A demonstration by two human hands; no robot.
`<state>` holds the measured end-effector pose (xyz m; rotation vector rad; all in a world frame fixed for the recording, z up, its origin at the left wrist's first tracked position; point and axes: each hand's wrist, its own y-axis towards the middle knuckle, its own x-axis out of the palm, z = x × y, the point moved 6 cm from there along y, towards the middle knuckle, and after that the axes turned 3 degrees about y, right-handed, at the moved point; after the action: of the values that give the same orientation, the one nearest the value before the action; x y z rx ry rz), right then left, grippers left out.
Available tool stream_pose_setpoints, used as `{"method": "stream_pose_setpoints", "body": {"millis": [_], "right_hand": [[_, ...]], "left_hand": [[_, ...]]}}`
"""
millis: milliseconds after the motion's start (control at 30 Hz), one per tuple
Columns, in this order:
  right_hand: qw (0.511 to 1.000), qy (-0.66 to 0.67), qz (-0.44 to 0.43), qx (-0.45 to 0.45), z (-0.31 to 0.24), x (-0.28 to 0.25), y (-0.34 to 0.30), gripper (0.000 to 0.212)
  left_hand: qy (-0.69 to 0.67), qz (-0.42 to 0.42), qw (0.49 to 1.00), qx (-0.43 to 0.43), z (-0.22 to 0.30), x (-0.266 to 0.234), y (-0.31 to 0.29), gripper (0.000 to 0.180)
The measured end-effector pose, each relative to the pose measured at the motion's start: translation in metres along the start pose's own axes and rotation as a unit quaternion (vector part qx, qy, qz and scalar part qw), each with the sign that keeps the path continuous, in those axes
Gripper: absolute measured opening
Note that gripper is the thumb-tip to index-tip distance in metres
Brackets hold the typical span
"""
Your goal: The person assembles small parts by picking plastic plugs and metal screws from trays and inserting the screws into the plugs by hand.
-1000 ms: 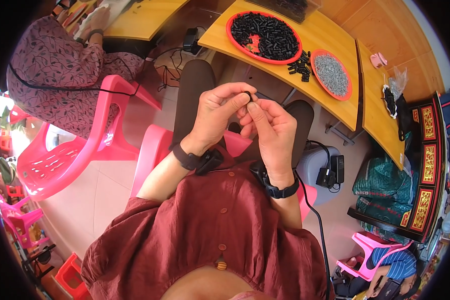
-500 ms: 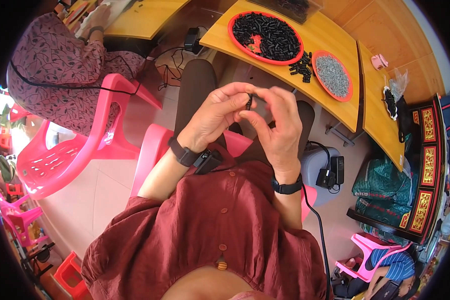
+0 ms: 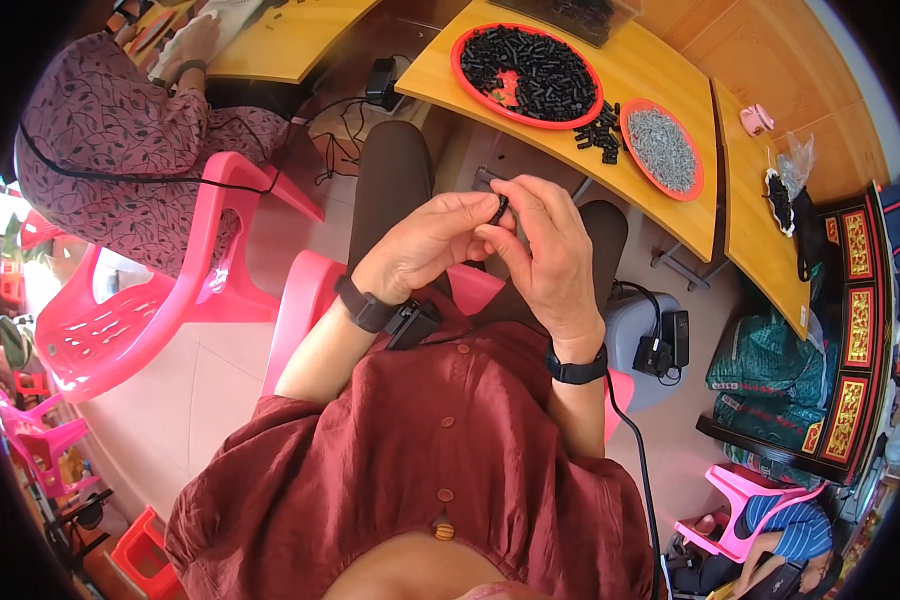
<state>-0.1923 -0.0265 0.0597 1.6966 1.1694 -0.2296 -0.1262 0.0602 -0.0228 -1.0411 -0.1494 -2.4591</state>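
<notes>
A small, dark, ribbed plastic piece (image 3: 499,209) sits between my two hands, above my lap. The thumb and fingers of my left hand (image 3: 425,240) close on its near side. My right hand (image 3: 548,255) pinches at the same piece from the other side, its thumb and curled fingers against it; the fingertips partly hide it. On the table beyond, a red round tray (image 3: 508,90) holds a heap of similar black pieces (image 3: 550,75). Several loose ones (image 3: 600,135) lie beside it, and a smaller red tray (image 3: 698,165) is filled with small grey metal parts (image 3: 660,150).
A clear bin (image 3: 590,15) stands at the table's back. At left, a person in a patterned garment (image 3: 120,150) sits on a pink chair (image 3: 200,290). A black cable (image 3: 630,430) runs from my right wrist. Green sacks (image 3: 770,360) lie by a carved cabinet (image 3: 855,330) at right.
My right hand's fingers have drawn down and closed in round the black piece, from a looser raised curl. The piece has tilted and dropped slightly; my left hand has barely moved.
</notes>
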Motion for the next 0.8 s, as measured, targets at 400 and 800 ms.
{"method": "stream_pose_setpoints", "body": {"millis": [400, 800], "right_hand": [[0.985, -0.046, -0.151, 0.071, 0.021, 0.022, -0.008, 0.027], [0.991, -0.027, -0.129, 0.014, 0.028, 0.031, -0.011, 0.025]], "left_hand": [[0.133, 0.06, 0.988, -0.058, -0.01, -0.038, 0.004, 0.024], [0.123, 0.026, 0.987, -0.102, -0.019, -0.049, 0.005, 0.022]]}}
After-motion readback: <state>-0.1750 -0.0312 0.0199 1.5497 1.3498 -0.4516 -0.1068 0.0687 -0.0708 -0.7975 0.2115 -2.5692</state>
